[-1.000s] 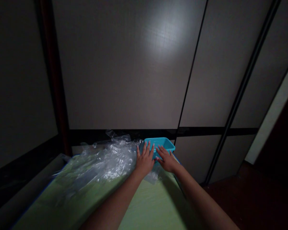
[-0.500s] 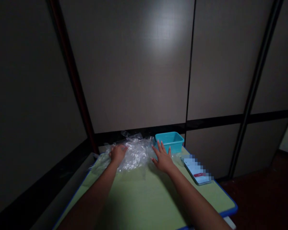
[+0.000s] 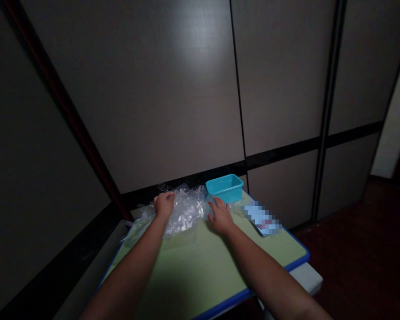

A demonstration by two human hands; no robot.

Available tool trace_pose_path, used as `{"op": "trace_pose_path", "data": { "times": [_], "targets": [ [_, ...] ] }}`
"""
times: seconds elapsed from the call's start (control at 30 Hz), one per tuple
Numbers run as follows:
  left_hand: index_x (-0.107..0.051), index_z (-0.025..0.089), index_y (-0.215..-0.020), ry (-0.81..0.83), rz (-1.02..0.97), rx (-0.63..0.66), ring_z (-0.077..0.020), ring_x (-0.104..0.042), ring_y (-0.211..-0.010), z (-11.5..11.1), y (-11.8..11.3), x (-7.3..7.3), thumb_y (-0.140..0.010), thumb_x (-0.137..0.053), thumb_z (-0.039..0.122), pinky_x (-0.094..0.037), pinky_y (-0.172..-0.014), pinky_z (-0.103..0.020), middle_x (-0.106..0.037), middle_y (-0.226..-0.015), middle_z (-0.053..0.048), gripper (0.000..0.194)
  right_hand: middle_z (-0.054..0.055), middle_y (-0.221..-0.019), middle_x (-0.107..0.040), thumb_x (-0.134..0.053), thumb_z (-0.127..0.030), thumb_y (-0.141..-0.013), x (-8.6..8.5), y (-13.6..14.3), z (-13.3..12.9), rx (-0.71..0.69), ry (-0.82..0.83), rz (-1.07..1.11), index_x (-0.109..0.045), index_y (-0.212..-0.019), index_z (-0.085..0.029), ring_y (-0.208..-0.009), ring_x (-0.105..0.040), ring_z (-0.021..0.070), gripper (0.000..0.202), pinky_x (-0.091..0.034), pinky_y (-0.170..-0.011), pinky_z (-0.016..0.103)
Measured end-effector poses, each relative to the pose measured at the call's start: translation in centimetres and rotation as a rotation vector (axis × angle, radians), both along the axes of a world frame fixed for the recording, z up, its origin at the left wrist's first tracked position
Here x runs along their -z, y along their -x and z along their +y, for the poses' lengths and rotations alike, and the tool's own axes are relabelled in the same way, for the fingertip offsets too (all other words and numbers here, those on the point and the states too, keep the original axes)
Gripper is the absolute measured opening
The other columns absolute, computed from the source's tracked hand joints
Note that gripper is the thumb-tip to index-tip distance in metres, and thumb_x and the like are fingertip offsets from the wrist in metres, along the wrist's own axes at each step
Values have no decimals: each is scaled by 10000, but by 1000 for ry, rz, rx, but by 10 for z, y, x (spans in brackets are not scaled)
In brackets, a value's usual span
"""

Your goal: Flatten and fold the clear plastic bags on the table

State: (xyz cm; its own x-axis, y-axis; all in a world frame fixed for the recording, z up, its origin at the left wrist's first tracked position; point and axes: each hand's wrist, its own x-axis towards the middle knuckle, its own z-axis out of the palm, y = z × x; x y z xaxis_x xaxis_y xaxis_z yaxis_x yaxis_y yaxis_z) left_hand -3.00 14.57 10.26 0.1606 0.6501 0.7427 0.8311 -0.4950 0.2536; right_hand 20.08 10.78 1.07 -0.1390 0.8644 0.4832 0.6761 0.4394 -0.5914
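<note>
A crumpled heap of thin clear plastic (image 3: 186, 211) lies across the far end of the green table. My left hand (image 3: 164, 205) is closed on the heap's left part, its fingers curled around a bit of the plastic; the exact grip is partly hidden. To the right, my right hand (image 3: 221, 216) is open, fingers apart and palm down, over the plastic's right edge. Just beyond its fingertips stands a teal plastic basket (image 3: 231, 194), whose inside shows only in part.
A phone (image 3: 262, 219), its screen lit and blurred out, lies right of my right hand. The green tabletop (image 3: 190, 266) has a blue edge. Large cabinet panels (image 3: 173, 111) rise right behind the table. A white block-like piece (image 3: 306, 275) juts out below the right edge.
The view has turned to the right. My left hand has lifted slightly and the plastic beside it looks smoother. The fingers of my right hand have bent a little over the plastic.
</note>
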Motion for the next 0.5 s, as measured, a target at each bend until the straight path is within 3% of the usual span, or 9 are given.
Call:
{"op": "trace_pose_path", "data": {
  "times": [0.13,0.23,0.37,0.5],
  "targets": [
    [-609,133,-869,129,-337,72,-215,-637,-852,-25,3,-35,-908,-424,365,-510,-771,-335,-668,-872,-59,299,160,-1407,-344,-549,-324,-805,-6,-1,4,-67,-17,189,-460,-1284,-164,-1326,-218,298,513,-106,-1069,515],
    [-542,184,-820,199,-527,137,-196,-673,-723,-61,6,-48,-878,-432,410,-531,-676,-296,-695,-775,-54,258,137,-1343,-417,-538,-389,-819,-12,3,3,-202,-17,355,-443,-1285,-178,-1269,-325,257,520,-230,-1051,445],
    [-496,182,-748,527,-966,325,-168,-650,-549,-108,3,-41,-793,-589,318,-530,-573,-282,-710,-773,-63,171,115,-1316,-454,-544,-463,-812,-13,14,-8,-449,82,523,-396,-1313,-225,-1205,-432,228,574,-369,-959,404],
    [-490,182,-758,735,-1261,482,-183,-664,-571,-125,-3,-32,-846,-516,209,-541,-558,-299,-701,-751,-58,96,104,-1206,-565,-700,-499,-661,-11,25,-25,-727,235,564,-469,-1266,-218,-1099,-533,236,706,-424,-893,384]
  ]
}}
